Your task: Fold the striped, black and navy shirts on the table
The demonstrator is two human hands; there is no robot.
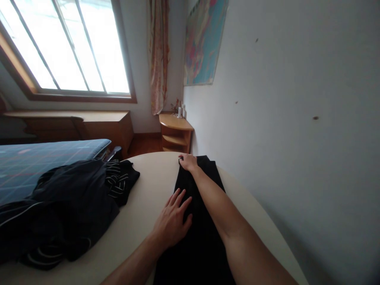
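A pair of black trousers, apparently folded lengthwise, lies on a cream round table, its narrow end toward the far edge. My left hand rests flat on the trousers' left side, fingers spread. Stretched out farther, my right hand grips the far left corner of the cloth, with its fingers bent around the edge. My right forearm crosses over the garment and hides part of it. The near end runs out of the bottom of the view.
Dark clothes with white stripes lie heaped at the left, partly on the table and against a blue checked mattress. A white wall runs close along the right. A wooden corner shelf stands beyond the table.
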